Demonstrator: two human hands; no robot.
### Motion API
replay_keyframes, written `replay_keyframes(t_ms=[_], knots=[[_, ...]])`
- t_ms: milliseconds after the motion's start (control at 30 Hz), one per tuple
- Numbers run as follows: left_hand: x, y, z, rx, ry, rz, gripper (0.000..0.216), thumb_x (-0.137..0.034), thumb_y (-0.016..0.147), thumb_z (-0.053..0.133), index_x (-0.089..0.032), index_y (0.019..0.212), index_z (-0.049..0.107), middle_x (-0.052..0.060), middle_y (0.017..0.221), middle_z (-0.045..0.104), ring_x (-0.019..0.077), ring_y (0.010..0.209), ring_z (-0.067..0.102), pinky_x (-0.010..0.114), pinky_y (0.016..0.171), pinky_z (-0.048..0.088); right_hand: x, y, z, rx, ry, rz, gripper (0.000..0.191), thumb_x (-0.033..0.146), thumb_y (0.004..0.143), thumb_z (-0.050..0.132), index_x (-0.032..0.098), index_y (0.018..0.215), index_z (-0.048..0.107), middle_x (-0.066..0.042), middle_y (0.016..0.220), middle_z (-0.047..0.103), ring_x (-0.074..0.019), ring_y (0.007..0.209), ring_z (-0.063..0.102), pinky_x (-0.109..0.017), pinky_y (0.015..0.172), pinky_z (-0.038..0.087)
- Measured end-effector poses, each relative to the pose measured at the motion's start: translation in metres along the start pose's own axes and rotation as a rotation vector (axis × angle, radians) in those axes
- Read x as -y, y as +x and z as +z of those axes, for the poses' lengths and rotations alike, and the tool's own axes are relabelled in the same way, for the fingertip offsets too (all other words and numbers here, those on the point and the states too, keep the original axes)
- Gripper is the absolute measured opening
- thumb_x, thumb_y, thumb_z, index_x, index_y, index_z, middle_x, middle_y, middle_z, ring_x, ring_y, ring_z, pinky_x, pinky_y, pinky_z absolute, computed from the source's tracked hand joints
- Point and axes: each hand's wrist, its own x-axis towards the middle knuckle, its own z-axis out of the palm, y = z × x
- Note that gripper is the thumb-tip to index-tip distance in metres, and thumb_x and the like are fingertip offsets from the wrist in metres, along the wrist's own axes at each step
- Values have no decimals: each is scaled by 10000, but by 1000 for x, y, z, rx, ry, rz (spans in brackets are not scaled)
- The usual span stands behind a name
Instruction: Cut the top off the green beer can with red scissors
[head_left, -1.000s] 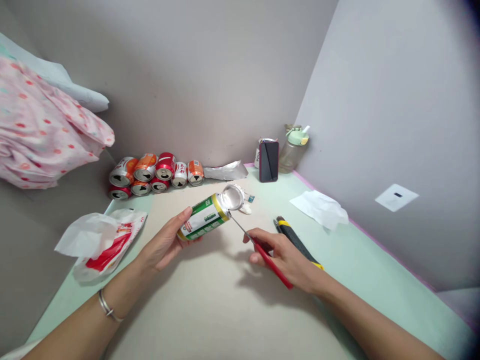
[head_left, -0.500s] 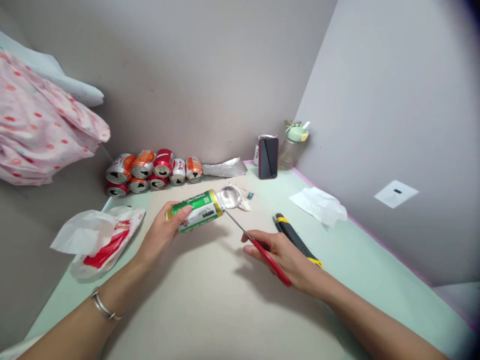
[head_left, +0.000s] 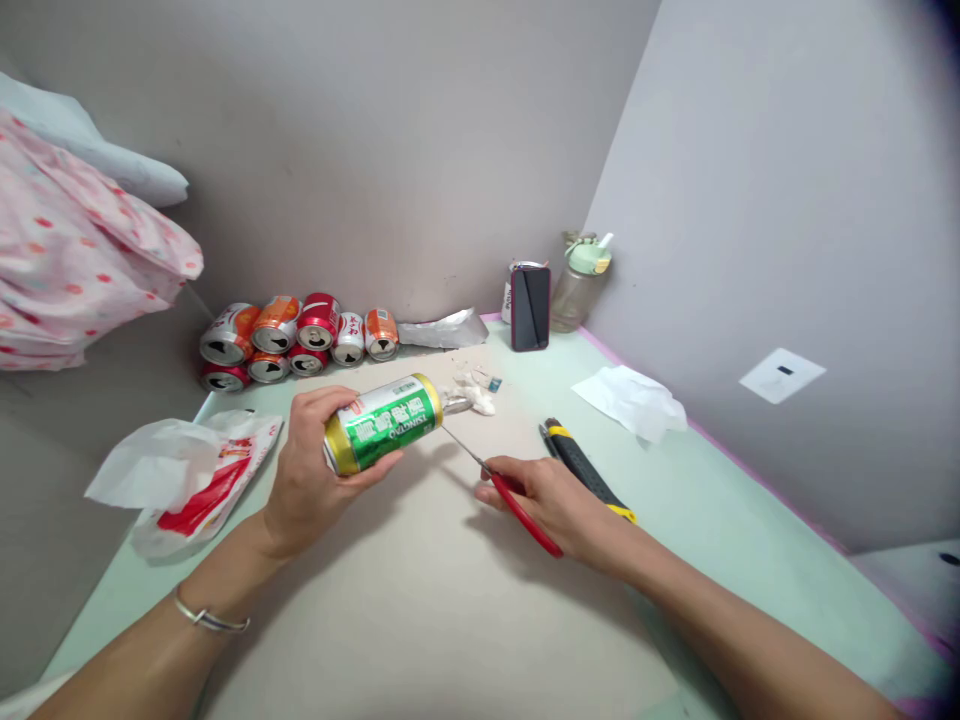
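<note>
My left hand (head_left: 304, 470) is wrapped round a green and gold drink can (head_left: 382, 422), held on its side above the beige board (head_left: 420, 600). The can's far end points away from me. My right hand (head_left: 551, 500) grips red-handled scissors (head_left: 517, 500), whose thin blades reach up to the can's far rim. A partly cut silver lid hangs at that rim, mostly hidden behind the can.
Several empty cans (head_left: 292, 340) lie stacked against the back wall. A phone (head_left: 530, 307) and a bottle (head_left: 577, 283) stand in the corner. A black and yellow knife (head_left: 581, 465), a tissue (head_left: 630, 400), a plastic bag (head_left: 187, 475) and white scraps (head_left: 472, 395) lie around.
My left hand has rolled the can, so its green label faces me and the silver lid has turned out of sight. The scissors stay at the rim.
</note>
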Motion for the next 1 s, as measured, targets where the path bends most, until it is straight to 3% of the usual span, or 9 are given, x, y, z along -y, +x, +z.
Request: replay_keyframes(t_ms=[167,267,367,467,600,767,1000], knots=[[-2,-3,-1,86,79,161,599,-317,704,853,-271,1182,495,95,1202,569,312,1149,562,415,1042,436,-3,1,-5,142,213,40,437,576,929,557,194,718,530,64,584,405,-93,517,348,-216,459,257],[-4,-2,-2,50,26,121,595,-317,713,847,-270,1190,495,76,1181,562,297,1153,553,402,1052,421,-5,2,-9,234,390,44,448,599,922,558,183,755,552,76,518,401,-85,439,377,-210,413,260],[-1,2,-2,-25,-95,-208,525,-407,754,800,-271,1171,513,43,1163,552,273,1102,563,371,991,443,-7,4,-8,258,525,13,448,601,947,522,165,900,613,93,470,399,-88,387,401,-206,403,313],[3,5,1,-4,-313,-619,487,-536,786,727,-271,1151,542,5,1034,591,230,877,615,332,799,496,-8,5,-5,239,599,-34,440,583,963,512,162,1034,624,102,465,402,-85,380,407,-200,412,337],[4,7,8,45,-679,-827,459,-565,802,704,-252,1103,557,-13,967,630,190,826,637,289,733,523,-7,4,-2,184,632,-26,417,577,939,569,176,1044,608,105,491,400,-78,400,389,-200,433,343],[-2,11,9,106,-898,-904,388,-512,818,722,-246,1078,614,-1,1044,668,172,884,646,237,675,561,-3,3,0,111,494,-27,405,584,920,586,194,1032,590,89,551,394,-93,467,387,-202,436,301],[-4,13,8,118,-1053,-1065,285,-446,797,765,-212,955,721,4,958,706,165,784,647,232,564,603,-10,7,5,-245,-107,-270,331,525,951,554,201,968,621,0,736,587,-137,627,447,-242,609,381]])
